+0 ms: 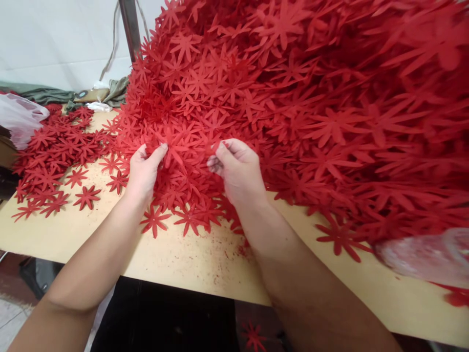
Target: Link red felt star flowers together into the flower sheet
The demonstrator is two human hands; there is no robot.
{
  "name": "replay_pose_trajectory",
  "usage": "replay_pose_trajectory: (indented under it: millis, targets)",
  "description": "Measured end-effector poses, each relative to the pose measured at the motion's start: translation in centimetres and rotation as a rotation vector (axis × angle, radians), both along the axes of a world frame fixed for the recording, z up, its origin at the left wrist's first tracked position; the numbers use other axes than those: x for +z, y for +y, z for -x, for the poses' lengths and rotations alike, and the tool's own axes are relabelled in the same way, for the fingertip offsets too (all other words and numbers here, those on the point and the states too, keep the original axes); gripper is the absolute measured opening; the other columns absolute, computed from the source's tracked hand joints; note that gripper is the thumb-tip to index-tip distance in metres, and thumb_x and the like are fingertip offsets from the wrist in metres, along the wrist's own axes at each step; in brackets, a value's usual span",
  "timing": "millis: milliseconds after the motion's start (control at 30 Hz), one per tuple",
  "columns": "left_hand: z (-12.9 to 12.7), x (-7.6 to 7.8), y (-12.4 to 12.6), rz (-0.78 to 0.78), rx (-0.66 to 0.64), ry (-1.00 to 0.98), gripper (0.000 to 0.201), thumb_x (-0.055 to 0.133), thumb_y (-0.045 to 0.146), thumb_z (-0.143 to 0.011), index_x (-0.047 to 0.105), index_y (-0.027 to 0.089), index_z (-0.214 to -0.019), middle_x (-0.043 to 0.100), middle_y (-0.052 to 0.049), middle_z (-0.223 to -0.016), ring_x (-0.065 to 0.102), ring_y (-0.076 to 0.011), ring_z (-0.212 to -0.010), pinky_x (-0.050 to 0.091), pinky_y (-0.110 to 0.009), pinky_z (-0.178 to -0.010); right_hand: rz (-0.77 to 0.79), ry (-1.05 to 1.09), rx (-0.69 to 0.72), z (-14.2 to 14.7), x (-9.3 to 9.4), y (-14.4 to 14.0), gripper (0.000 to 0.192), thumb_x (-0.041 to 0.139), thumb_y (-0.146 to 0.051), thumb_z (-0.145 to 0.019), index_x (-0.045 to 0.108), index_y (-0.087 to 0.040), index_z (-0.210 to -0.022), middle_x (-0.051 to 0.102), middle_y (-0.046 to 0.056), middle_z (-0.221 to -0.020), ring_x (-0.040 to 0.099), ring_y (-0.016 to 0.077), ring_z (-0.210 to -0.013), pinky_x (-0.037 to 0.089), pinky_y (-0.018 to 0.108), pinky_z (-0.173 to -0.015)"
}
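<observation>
A huge heap of red flower-shaped cutouts (293, 98) covers most of the wooden table (190, 259). My left hand (144, 171) pinches one edge of a red flower cutout (176, 146) at the front of the heap, thumb on top. My right hand (238, 171) pinches another part of the red flower cutout, fingers curled. Both hands are close together, about a hand's width apart, above the table's near side.
A smaller spread of red flowers (54, 151) lies at the left. A clear plastic bag (20, 120) sits at the far left, another plastic bag (425, 254) at the right edge. Green cloth (51, 93) lies by the white wall. One flower (252, 335) lies on the floor below.
</observation>
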State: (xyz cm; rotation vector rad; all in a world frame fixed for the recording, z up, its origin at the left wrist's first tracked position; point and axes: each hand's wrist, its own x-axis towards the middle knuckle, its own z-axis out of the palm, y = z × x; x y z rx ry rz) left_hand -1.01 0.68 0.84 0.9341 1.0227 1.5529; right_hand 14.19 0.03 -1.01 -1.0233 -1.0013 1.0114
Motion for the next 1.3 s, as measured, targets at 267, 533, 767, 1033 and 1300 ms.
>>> replay_pose_trajectory:
  millis: [267,533,767,1033,1300]
  targets:
    - [-1.1,0.0,-1.3,-0.001,-0.122,0.049,0.037,0.086,0.036,-0.051,0.067,0.016,-0.075,0.072,0.001,-0.075,0.065,-0.0115,-0.068,0.052,-0.026,-0.075,-0.224,-0.265,-0.069,0.1,0.1,-0.6,0.035,0.065,-0.05,-0.077,0.065,-0.023,-0.099,0.065,0.007,-0.104,0.062,0.0191,-0.099,0.052,0.036,-0.088]
    - [-1.4,-0.1,-1.5,-0.022,-0.202,0.128,0.04,0.084,0.044,-0.055,0.056,0.016,-0.057,0.059,0.006,-0.052,0.052,-0.0055,-0.05,0.046,-0.021,-0.059,-0.131,-0.055,0.264,1.7,0.1,-1.1,0.035,0.077,-0.047,-0.064,0.058,-0.02,-0.073,0.06,-0.002,-0.069,0.057,0.0103,-0.065,0.05,0.027,-0.065]
    - [-1.6,-0.2,-1.7,0.016,-0.226,0.015,0.037,0.086,0.041,-0.052,0.064,0.017,-0.07,0.069,0.003,-0.068,0.062,-0.0097,-0.063,0.052,-0.026,-0.071,-0.05,-0.041,0.191,1.5,0.7,-1.4,0.039,0.068,-0.048,-0.075,0.048,-0.019,-0.057,0.048,-0.005,-0.051,0.042,0.0061,-0.048,0.039,0.022,-0.049]
    - [-1.2,0.1,-1.6,0.024,-0.137,0.024,0.039,0.088,0.039,-0.047,0.061,0.016,-0.065,0.066,0.004,-0.066,0.06,-0.0092,-0.063,0.051,-0.026,-0.072,0.005,-0.01,-0.074,0.8,0.2,-0.4,0.025,0.06,-0.033,-0.084,0.049,-0.02,-0.065,0.051,-0.004,-0.058,0.047,0.0065,-0.05,0.042,0.021,-0.049]
    - [-0.9,0.2,-1.3,-0.011,-0.127,0.044,0.039,0.087,0.042,-0.048,0.06,0.015,-0.057,0.054,0.007,-0.05,0.044,-0.0035,-0.047,0.038,-0.021,-0.054,-0.209,-0.283,-0.231,-1.0,-0.9,0.5,0.026,0.064,-0.036,-0.078,0.06,-0.023,-0.099,0.063,0.006,-0.105,0.062,0.0176,-0.097,0.052,0.038,-0.089]
